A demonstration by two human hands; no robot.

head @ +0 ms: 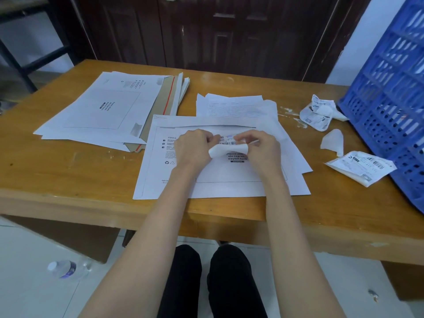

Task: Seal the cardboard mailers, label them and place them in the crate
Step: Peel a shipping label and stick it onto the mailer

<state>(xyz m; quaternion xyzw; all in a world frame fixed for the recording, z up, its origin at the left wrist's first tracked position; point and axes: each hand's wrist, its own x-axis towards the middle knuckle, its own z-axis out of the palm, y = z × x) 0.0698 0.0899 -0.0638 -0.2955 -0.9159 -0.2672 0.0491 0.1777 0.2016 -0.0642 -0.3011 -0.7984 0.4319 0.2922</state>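
Peeling stage: left hand [191, 146] and right hand [261, 149] both pinching 1 small white barcode label [227, 141], backing strip [227, 150] curling off, directly above flat white cardboard mailer [160, 171]. Label long axis left-right, printed waybill box just beneath. Blue slatted plastic crate [390, 92] right of mailer, near right hand; bare wooden table [68, 161] left.

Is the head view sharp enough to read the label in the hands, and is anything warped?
Head view: the label between left hand and right hand shows a barcode, its text too small and soft to read; wide-angle bending tilts the blue crate at the right; light is even, no glare.
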